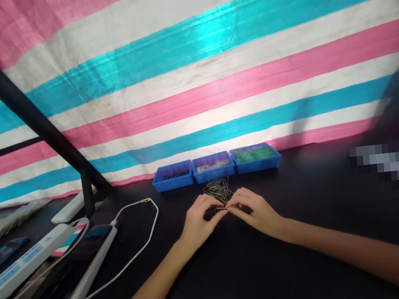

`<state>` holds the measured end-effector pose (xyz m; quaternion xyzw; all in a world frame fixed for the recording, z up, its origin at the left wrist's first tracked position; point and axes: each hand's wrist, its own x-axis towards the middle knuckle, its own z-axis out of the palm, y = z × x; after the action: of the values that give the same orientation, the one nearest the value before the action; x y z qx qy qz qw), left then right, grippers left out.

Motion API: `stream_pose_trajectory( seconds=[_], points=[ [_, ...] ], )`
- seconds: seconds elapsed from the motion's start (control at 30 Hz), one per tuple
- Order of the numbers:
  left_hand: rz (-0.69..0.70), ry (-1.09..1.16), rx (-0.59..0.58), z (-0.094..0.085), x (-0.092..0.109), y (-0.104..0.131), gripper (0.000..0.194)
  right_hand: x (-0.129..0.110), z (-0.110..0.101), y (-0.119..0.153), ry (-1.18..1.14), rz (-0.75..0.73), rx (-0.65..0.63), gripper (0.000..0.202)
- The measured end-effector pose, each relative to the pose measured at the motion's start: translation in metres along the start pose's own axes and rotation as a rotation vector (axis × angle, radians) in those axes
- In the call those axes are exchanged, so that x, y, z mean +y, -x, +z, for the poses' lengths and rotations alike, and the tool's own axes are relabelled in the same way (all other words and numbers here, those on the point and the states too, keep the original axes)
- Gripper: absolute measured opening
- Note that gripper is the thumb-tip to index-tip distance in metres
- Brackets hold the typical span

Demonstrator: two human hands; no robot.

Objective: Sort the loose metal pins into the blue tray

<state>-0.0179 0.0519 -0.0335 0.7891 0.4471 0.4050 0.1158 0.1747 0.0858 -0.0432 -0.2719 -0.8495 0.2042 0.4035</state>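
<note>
Black desk (207, 286) carries all the things: from its near edge one goes forward to L hand (197, 218) and R hand (259, 212), which meet at the fingertips. Thumb and forefinger of each are pinched on one thin piece (221, 208), prob. metal; it lies crosswise b/w the tips, partly hidden. I judge it light, stiff and not fragile, but maybe slippery bc. it is so narrow; best to take it near the ends, w/ finger pads only. Just beyond the fingers lies a loose pile (219, 188) of similar pcs. Behind it, toward the desk's far edge, stand left bin (174, 183), middle bin (216, 173) and right bin (258, 164), all blue.
</note>
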Motion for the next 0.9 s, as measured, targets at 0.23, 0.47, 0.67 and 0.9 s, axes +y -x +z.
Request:
stream_pose_trajectory(
  seconds=[0.23,0.47,0.67,0.9],
  points=[
    [-0.028,0.055,0.041,0.0025,0.0019,0.0005,0.013,0.0001,0.0004,-0.0007,-0.01,0.023,-0.007,0.009],
    [-0.005,0.07,0.06,0.003,0.0038,-0.0004,0.011,0.0015,0.0015,0.0001,-0.037,0.017,-0.072,0.008],
    [-0.018,0.051,0.07,0.0024,0.0049,-0.0002,0.008,0.0007,-0.0009,-0.0032,-0.123,0.09,-0.009,0.012],
    [0.002,0.045,0.0,0.0043,0.0044,0.0005,0.01,0.0001,-0.0015,-0.0026,-0.125,0.085,0.047,0.014]
  ],
)
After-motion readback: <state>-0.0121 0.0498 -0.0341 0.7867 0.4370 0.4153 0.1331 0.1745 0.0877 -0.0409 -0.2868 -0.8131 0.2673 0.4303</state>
